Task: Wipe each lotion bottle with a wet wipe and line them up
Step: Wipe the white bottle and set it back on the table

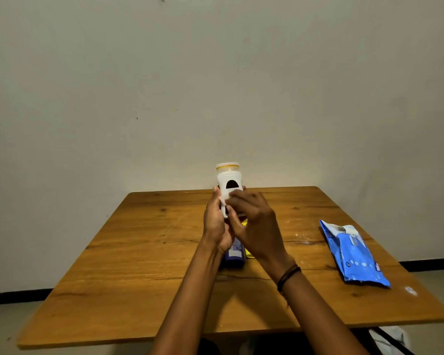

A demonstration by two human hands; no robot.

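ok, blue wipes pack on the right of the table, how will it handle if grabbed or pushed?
The wipes pack is probably floppy: its film wrapper looks creased and uneven. It lies flat on the table, so a push should slide it, not roll or tip it. The glossy film may be slippery to pinch.

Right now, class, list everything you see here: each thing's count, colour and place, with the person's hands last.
table: one, brown wood, fills the lower view
white bottle: one, white with a yellow band, raised above the table's middle
wipe: one, white, pressed on the white bottle
blue bottle: one, dark blue, lying on the table, partly hidden
yellow item: one, yellow, beside the blue bottle, mostly hidden
wipes pack: one, blue, on the table's right side
bracelet: one, dark, on the right wrist
hands: two; left hand grips the white bottle, right hand holds the wipe
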